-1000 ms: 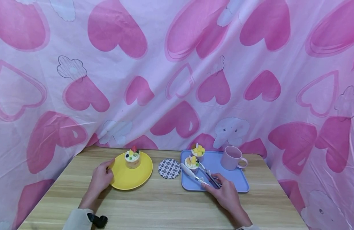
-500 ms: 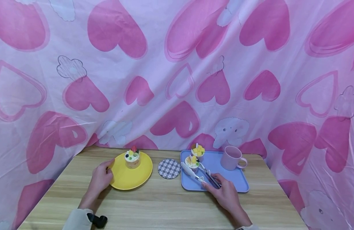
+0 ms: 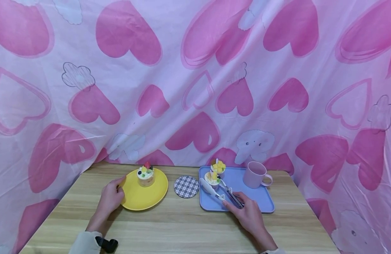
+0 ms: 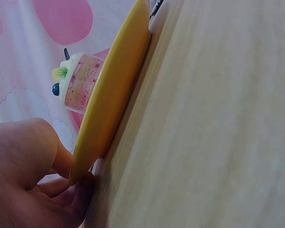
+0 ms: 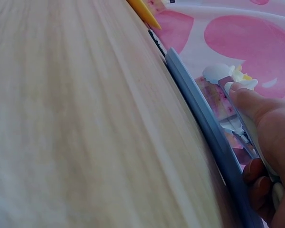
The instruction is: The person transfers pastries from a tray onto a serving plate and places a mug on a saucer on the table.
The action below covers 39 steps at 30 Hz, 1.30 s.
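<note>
My left hand [image 3: 111, 195] pinches the left rim of a yellow plate [image 3: 144, 199], thumb above and fingers under it in the left wrist view. On the plate stands a dessert cup [image 3: 146, 179] topped with cream, berries and a strawberry piece. My right hand [image 3: 247, 213] holds a pair of tongs [image 3: 209, 188] over a blue tray [image 3: 261, 198]. The tong tips lie either side of the front dessert cup [image 3: 212, 179]; whether they squeeze it I cannot tell. Behind that cup sits another, topped with yellow fruit cubes [image 3: 219, 165].
A pink mug [image 3: 255, 175] stands at the tray's right side, handle to the right. Between plate and tray lies a round checked coaster [image 3: 186, 187]. A pink heart-patterned curtain [image 3: 192, 91] hangs behind the wooden table [image 3: 176, 229].
The tongs' arms have drawn slightly closer around the front cup. Otherwise the hands, plate and tray hold their places; the head view has shifted very slightly.
</note>
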{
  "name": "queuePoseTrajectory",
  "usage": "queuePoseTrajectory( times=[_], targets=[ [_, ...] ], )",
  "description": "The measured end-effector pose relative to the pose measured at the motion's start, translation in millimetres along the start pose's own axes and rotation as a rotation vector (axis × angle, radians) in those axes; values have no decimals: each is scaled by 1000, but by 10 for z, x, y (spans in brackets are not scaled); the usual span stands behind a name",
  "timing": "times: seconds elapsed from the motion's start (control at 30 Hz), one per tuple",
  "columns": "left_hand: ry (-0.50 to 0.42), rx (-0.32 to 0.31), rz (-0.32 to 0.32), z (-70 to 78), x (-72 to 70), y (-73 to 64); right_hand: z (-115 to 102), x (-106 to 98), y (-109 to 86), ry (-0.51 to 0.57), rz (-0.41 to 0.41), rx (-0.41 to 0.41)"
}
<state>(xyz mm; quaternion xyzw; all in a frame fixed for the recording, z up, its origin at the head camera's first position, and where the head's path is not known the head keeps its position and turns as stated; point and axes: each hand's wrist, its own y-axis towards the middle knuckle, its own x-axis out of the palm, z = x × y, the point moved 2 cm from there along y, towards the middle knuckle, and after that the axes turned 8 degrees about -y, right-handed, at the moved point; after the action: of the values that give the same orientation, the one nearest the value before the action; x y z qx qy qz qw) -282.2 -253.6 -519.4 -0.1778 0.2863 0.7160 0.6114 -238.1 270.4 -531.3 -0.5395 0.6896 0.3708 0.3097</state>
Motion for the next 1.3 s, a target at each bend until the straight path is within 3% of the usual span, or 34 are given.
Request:
queuePoseTrajectory(
  times=[0.37, 0.9, 1.3],
  targets=[
    [6, 3, 11, -15, 10, -19, -44, 16, -28, 19, -23, 23],
    [-6, -10, 9, -19, 13, -7, -113, 70, -41, 63, -9, 0],
    [6, 16, 20, -37, 5, 11, -233, 134, -88, 86, 6, -31]
  ],
)
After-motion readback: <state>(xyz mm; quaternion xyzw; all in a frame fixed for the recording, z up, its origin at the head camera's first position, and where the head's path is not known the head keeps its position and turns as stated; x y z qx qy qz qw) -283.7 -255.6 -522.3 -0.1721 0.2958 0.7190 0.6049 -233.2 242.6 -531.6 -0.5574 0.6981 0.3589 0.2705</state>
